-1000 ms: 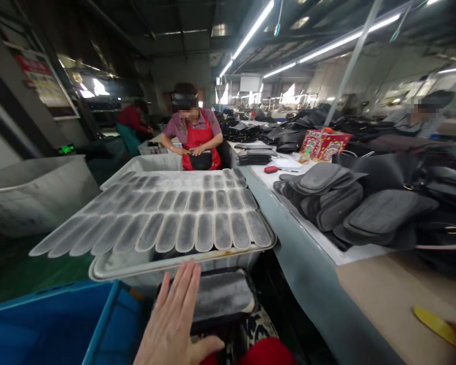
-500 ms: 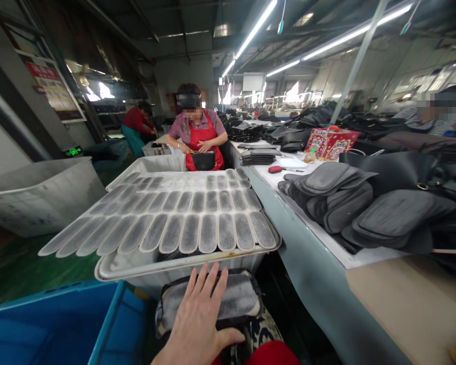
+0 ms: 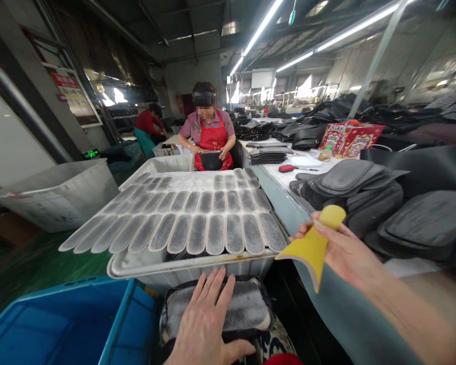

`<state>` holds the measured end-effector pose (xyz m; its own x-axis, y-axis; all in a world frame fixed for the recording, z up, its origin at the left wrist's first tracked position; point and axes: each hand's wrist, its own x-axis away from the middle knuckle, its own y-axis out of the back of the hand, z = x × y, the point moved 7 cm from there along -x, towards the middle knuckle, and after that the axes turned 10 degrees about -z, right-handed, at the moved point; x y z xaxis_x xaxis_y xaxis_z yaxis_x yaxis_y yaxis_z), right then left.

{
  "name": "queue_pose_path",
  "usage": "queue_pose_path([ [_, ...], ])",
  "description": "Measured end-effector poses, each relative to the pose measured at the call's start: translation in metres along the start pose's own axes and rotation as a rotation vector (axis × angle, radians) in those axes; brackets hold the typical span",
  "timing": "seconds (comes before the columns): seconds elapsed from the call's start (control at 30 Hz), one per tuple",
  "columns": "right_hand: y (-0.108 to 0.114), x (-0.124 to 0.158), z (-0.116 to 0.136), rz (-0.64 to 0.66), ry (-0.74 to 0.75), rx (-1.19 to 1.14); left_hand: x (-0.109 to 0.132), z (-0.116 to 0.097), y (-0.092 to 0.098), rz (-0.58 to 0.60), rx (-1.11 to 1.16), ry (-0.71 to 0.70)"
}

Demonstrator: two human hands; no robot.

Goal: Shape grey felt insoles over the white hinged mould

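Observation:
My left hand (image 3: 205, 324) lies flat with fingers spread on a grey felt-faced black pouch piece (image 3: 247, 306) resting on my lap at the bottom centre. My right hand (image 3: 344, 251) is raised over the table edge and grips a yellow scraper (image 3: 313, 246), its broad end pointing down and left. Just beyond, a white tray (image 3: 144, 263) carries rows of long oval grey pieces (image 3: 197, 218) laid side by side.
A blue crate (image 3: 72, 324) sits at lower left and a large white bin (image 3: 57, 195) at left. Stacks of grey and black bag parts (image 3: 357, 187) cover the long table (image 3: 327, 299) at right. A person in a red apron (image 3: 211, 137) works behind the tray.
My right hand came up from the table at lower right, bringing the yellow scraper in front of me. My left hand slid forward onto the pouch piece. The view shifted slightly left.

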<state>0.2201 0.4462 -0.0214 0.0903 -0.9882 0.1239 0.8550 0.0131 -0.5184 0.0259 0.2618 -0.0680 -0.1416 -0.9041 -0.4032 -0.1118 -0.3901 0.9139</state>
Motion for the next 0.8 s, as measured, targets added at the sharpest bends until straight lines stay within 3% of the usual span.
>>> queue_pose_path([
  [0.13, -0.038, -0.01, -0.053, 0.245, -0.233, -0.08, 0.0, 0.001, -0.001, -0.111, -0.041, -0.083],
  [0.3, -0.05, -0.02, -0.095, 0.374, -0.494, -0.108, -0.002, 0.006, -0.004, -0.144, -0.062, -0.093],
  [0.47, -0.053, -0.034, -0.119, 0.325, -0.536, -0.213, -0.002, 0.01, -0.008, -0.143, -0.082, -0.168],
  [0.63, -0.064, -0.025, -0.157, 0.336, -0.654, -0.225, 0.001, 0.016, -0.015, -0.095, -0.158, -0.15],
  [0.8, -0.062, -0.023, -0.163, 0.298, -0.65, -0.227, 0.001, 0.015, -0.017, -0.097, -0.148, -0.133],
])
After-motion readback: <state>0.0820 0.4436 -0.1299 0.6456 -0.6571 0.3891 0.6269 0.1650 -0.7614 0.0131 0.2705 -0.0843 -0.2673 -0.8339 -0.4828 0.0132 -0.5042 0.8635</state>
